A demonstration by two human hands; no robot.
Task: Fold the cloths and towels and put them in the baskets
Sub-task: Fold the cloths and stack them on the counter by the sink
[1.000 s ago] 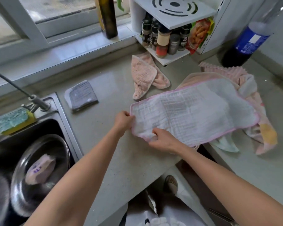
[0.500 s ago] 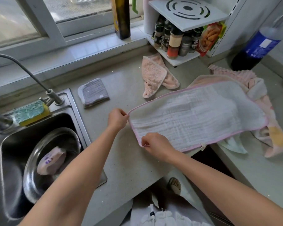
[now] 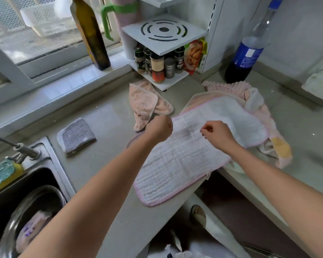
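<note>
- The white cloth with pink edging lies on the counter, doubled over on itself; its near end reaches the counter's near edge, its far right end rests on a heap of pink towels.
- Our left hand is curled into a fist at the cloth's far left edge; we take it to be pinching the upper layer's corner, though the fingers are hidden behind the knuckles.
- Our right hand is over the middle of the cloth, fingers bent, thumb and forefinger pinching the upper layer's edge.
- Both forearms reach in from the near side, the left one crossing above the cloth's left edge.
- Just left of the left hand lies a crumpled pink towel; it touches or nearly touches the white cloth, we cannot tell which.
- Farther left, apart from the rest, lies a folded grey cloth.
- At the far side a white rack holds spice jars; a dark bottle stands on the sill to its left; a cola bottle stands to its right.
- Behind the window we see a white basket.
- At the near left is the sink with a metal bowl in it; a sponge sits on its rim beside the tap.
</note>
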